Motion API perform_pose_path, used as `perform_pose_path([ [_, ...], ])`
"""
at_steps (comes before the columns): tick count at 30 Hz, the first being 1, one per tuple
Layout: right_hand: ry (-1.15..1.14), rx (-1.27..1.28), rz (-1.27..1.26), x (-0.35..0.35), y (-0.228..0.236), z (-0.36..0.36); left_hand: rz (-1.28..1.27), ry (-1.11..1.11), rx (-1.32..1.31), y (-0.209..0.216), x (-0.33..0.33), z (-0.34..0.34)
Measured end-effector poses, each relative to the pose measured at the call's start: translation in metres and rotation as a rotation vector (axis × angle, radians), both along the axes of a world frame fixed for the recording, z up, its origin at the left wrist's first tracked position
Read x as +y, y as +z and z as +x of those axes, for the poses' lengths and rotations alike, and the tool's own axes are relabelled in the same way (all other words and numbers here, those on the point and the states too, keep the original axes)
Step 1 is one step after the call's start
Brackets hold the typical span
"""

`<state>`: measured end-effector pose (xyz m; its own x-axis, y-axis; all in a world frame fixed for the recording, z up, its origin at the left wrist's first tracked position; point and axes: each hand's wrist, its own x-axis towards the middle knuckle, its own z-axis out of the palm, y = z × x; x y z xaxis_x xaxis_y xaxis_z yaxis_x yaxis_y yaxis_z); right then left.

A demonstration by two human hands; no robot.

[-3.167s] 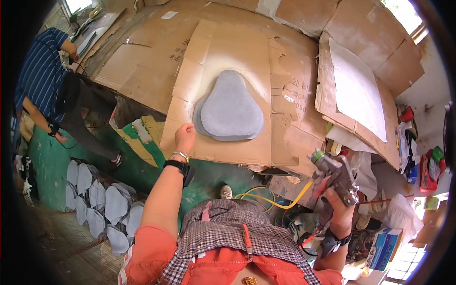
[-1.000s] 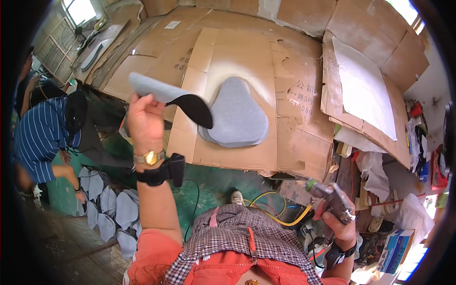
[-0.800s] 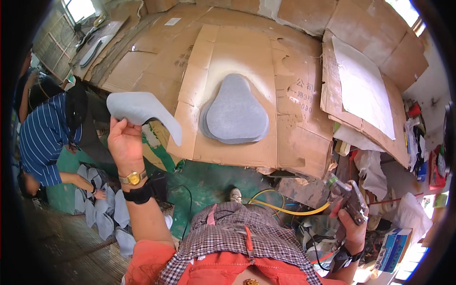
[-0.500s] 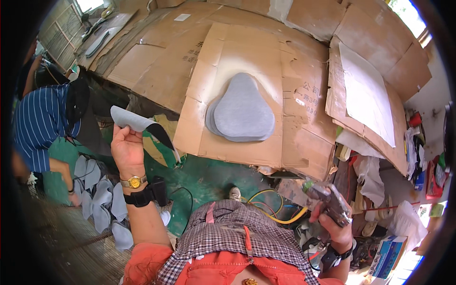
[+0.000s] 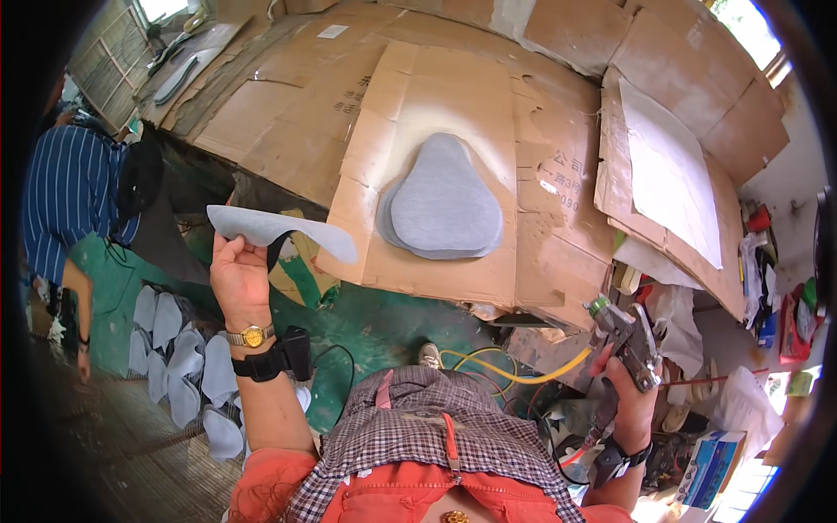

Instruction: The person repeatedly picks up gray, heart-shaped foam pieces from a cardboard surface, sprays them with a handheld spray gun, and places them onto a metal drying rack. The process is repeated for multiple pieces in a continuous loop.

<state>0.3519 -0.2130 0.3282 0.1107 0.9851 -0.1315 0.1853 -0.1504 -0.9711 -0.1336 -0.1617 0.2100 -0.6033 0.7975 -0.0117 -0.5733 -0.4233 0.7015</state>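
Observation:
My left hand, raised at the left of the bench, pinches the near-left edge of a thin grey sheet. The sheet is bent and its far end hangs over the edge of the cardboard. In my right hand, at the lower right, is a metal spray gun with a green tip, pointing up and to the left. A yellow hose runs near it. Between the hands, a stack of grey rounded-triangle sheets lies on the cardboard, which is whitened around the stack.
A person in a striped shirt is at the left, above rows of grey pieces. A white sheet lies on raised cardboard at the right. Plastic bags and a blue box crowd the lower right.
The sheet in my left hand has swung up flatter, its far end rising to the right. My right hand has turned the spray gun more upright. The other person has straightened a little.

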Motion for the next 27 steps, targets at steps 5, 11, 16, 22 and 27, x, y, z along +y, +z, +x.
perform_pose_path([
  [5, 0.000, -0.005, -0.085, -0.026, -0.002, 0.021, -0.007, -0.015, 0.006, 0.002, 0.006, 0.007],
  [11, 0.143, 0.171, -0.166, -0.027, -0.007, 0.014, 0.022, -0.054, -0.001, -0.004, 0.006, 0.009],
  [16, 0.080, 0.158, -0.025, 0.002, -0.013, -0.008, 0.029, -0.058, -0.004, -0.007, 0.002, 0.010],
  [22, 0.050, 0.111, 0.068, 0.019, -0.004, -0.007, -0.019, 0.005, -0.016, 0.001, -0.004, 0.016],
  [27, 0.060, 0.089, 0.050, 0.015, 0.004, 0.001, -0.019, 0.006, -0.002, -0.001, -0.009, 0.018],
])
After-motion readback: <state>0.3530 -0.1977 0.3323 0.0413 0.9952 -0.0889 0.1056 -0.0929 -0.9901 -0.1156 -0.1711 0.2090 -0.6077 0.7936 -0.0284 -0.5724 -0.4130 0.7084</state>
